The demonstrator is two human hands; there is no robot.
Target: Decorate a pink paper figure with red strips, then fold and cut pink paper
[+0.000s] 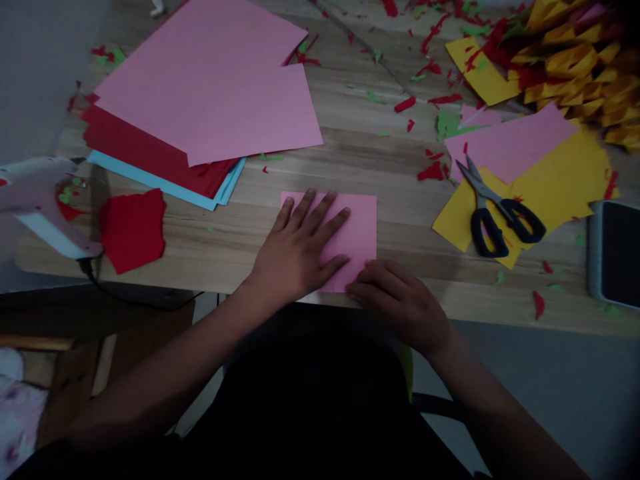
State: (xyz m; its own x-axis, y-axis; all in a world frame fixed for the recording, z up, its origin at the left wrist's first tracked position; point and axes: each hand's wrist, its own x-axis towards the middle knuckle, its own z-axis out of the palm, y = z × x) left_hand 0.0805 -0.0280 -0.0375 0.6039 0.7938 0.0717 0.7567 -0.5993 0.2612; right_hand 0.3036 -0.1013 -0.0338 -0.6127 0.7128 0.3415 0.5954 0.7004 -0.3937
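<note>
A small sheet of pink paper (pixel 357 230) lies flat at the table's near edge, in front of my body. My left hand (pixel 303 247) rests on it with the fingers spread, covering its left and middle part. At the paper's lower right corner is my right hand (pixel 400 297), its fingers curled together and closed on that corner. The fingertips partly hide the corner there. A faint vertical crease shows on the paper near my left fingers.
Left: stacked pink sheets (pixel 215 80) over red and blue paper, a red piece (pixel 134 230), a glue gun (pixel 50 200) with its cord. Right: scissors (pixel 493 207) on yellow paper (pixel 560 180), a phone (pixel 617 253), folded yellow pieces (pixel 575 63). Red and green scraps lie scattered about.
</note>
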